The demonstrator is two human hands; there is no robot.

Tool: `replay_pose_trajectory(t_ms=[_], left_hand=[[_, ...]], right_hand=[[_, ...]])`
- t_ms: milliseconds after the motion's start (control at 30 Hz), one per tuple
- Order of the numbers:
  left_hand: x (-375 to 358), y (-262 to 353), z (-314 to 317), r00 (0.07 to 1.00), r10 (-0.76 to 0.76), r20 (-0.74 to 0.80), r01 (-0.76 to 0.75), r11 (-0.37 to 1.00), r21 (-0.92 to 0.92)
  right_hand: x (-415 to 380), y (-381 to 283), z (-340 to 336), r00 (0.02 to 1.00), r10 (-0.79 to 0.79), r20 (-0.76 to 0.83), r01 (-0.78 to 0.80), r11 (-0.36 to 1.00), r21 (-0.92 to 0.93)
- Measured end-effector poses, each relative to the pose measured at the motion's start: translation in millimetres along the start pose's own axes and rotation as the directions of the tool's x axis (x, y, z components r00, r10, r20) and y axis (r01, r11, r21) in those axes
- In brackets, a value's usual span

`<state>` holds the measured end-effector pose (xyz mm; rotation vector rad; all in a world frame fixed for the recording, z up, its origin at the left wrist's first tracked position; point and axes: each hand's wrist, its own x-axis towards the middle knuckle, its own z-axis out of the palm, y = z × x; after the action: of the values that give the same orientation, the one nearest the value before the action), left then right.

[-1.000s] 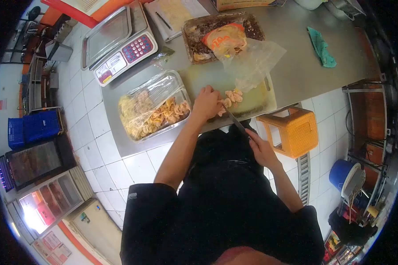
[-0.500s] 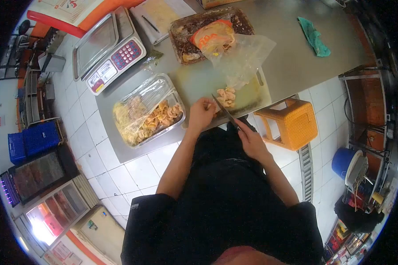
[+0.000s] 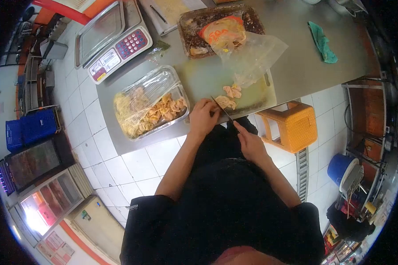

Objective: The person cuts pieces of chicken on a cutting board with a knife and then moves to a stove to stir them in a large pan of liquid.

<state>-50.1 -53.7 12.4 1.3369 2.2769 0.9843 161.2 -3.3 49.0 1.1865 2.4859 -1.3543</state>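
My right hand (image 3: 250,142) is closed round the handle of a knife (image 3: 222,109), whose blade points up and left over the cutting board (image 3: 203,79). Beside the blade, on its left, my left hand (image 3: 203,115) rests at the board's near edge with curled fingers; whatever they may hold is hidden. A pale meat piece (image 3: 226,102) lies against the blade's right side, and more cut meat (image 3: 233,91) sits just beyond it. To the left, a clear tray (image 3: 184,98) partly covered in plastic film holds pale and orange-brown pieces.
A dark baking pan (image 3: 188,26) behind the board carries an orange-printed plastic bag (image 3: 225,33). Left of it stand a scale (image 3: 115,53) and a notebook with a pen (image 3: 158,14). A green cloth (image 3: 323,43) lies right; an orange stool (image 3: 297,127) stands beside the table.
The meat by the knife has separated into two groups, with one piece now nearer the blade. My left hand has shifted slightly. The whole view has shifted a little.
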Motion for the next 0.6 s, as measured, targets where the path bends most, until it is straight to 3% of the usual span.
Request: replay_pose_trajectory(t_ms=[133, 333, 467, 533, 600], left_hand=[[1, -12, 6, 0.998, 0.06, 0.002, -0.06, 0.998, -0.011], [3, -11, 6, 0.999, -0.015, 0.048, 0.015, 1.0, 0.002], [4, -15, 7, 1.0, -0.03, 0.001, 0.03, 1.0, 0.01], [2, -10, 0, 0.99, -0.13, 0.046, 0.135, 0.984, -0.113], [-5, -7, -20, 0.986, -0.165, 0.013, 0.166, 0.974, -0.154]], right_hand=[[22, -9, 4, 0.999, 0.026, 0.042, -0.026, 1.0, 0.002], [58, -14, 18, 0.996, -0.061, -0.065, 0.059, 0.997, -0.04], [25, -3, 5, 1.0, -0.008, -0.001, 0.008, 0.999, -0.037], [3, 4, -11, 1.0, 0.005, 0.023, -0.004, 0.999, -0.041], [-15, 8, -32, 0.985, 0.088, 0.146, -0.095, 0.995, 0.039]])
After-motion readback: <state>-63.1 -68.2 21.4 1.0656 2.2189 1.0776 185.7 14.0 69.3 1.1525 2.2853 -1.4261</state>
